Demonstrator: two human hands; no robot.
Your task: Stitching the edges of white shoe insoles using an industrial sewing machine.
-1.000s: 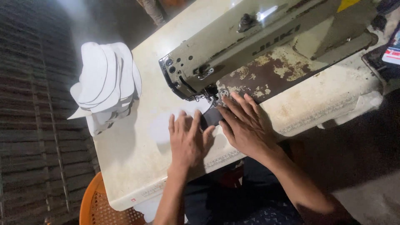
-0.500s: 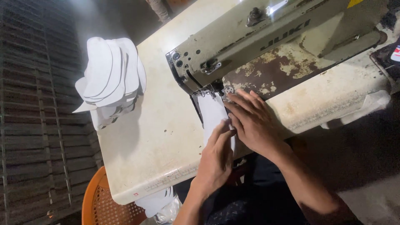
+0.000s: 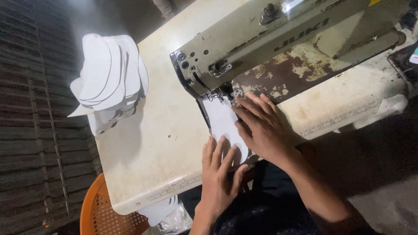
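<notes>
- The stack of white cut pieces [image 3: 111, 76] lies at the table's far left corner, well apart from both hands; how many are in it cannot be counted
- The left hand [image 3: 220, 174] lies flat, fingers spread, pressing the near end of the white piece [image 3: 222, 122] onto the cream table [image 3: 152, 148]
- That piece runs from the table's front edge up to the needle; it looks thin, light and floppy, best guided by flat palms near its edges, not pinched
- The right hand [image 3: 261, 126] rests open, fingers together, on its right side
- The needle under the sewing machine [image 3: 261, 43] is hidden by fingers and shadow
</notes>
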